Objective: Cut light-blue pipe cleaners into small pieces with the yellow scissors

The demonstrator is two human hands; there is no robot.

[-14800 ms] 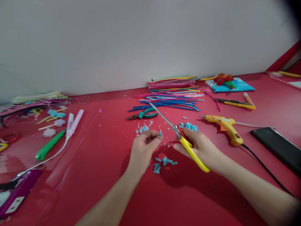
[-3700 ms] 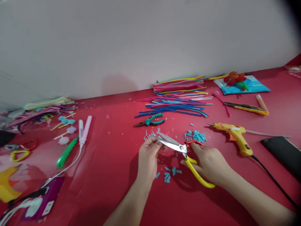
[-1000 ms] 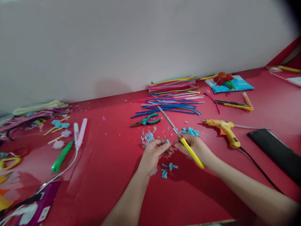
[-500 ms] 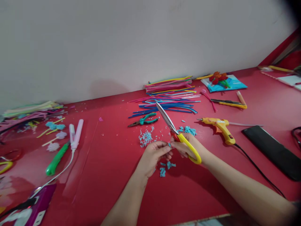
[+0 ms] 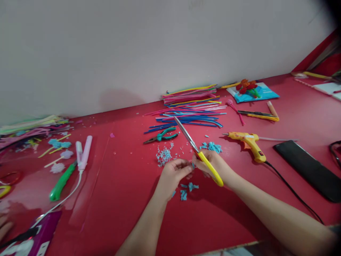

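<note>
My right hand [image 5: 213, 164] is closed around a pair of scissors [image 5: 188, 137] with yellow handles, its blades slanting up to the left, away from my fingers. In my left hand [image 5: 176, 174], thumb and fingers pinch a small light blue piece [image 5: 193, 165]. My right fingertips meet the left ones at this piece; whether they also grip it is hard to see. Cut blue strips [image 5: 183, 194] lie just below my hands. A pile of fine blue trimmings [image 5: 163, 155] lies beyond my left hand, and a heap of small blue pieces [image 5: 213, 147] lies behind my right hand.
Teal-handled pliers [image 5: 162, 136] and pipe cleaners [image 5: 191, 117] lie ahead. To the right are a yellow glue gun [image 5: 247, 142] and a black phone-like slab [image 5: 306, 169]. Leftward lie a pink heating tool [image 5: 84, 153], a green-handled tool [image 5: 62, 183] and another person's hand [image 5: 4, 225].
The scissors have turned in my right hand, so the handles now look narrower and edge-on. Another person's hand has come in at the lower left edge. The view has shifted slightly.
</note>
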